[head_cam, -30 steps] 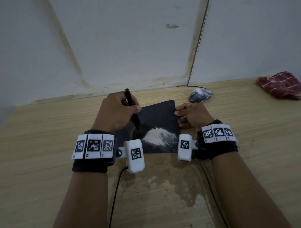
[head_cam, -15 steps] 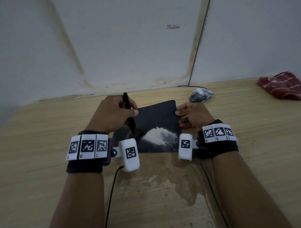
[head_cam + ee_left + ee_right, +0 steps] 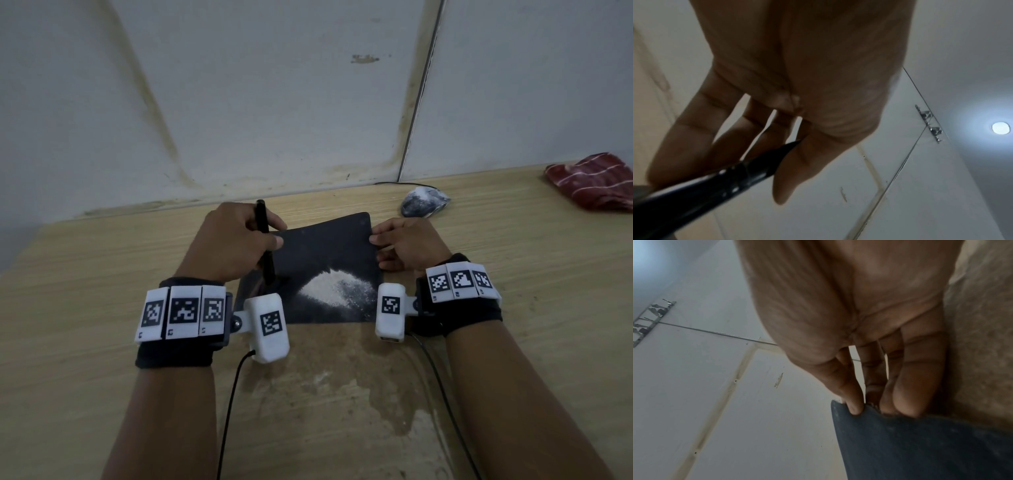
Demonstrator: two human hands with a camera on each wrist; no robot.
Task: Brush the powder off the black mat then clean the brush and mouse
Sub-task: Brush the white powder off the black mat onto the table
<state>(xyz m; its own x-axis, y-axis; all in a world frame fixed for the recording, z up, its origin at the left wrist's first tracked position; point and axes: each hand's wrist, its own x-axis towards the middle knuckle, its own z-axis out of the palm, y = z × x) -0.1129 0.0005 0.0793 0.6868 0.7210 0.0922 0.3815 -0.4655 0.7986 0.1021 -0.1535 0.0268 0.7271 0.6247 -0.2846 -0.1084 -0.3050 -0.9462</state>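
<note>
The black mat (image 3: 325,250) lies on the wooden table (image 3: 85,267), its far edge raised, with a heap of white powder (image 3: 334,286) near its front. My left hand (image 3: 236,240) grips a black brush (image 3: 264,240) upright, its lower end down on the mat's left part beside the powder. In the left wrist view the brush (image 3: 719,183) runs across my fingers (image 3: 694,129). My right hand (image 3: 404,243) pinches the mat's right edge; the right wrist view shows the fingertips (image 3: 855,405) on the mat (image 3: 920,447). A powder-dusted mouse (image 3: 424,202) sits behind the right hand.
A red striped cloth (image 3: 596,185) lies at the table's far right. Spilled powder marks (image 3: 342,377) stain the table in front of the mat. A white wall (image 3: 274,102) rises directly behind the table. Black cables (image 3: 233,394) trail from both wrist cameras toward me.
My left hand with the brush has drawn left and toward me across the mat. The right hand has held its place on the mat's edge.
</note>
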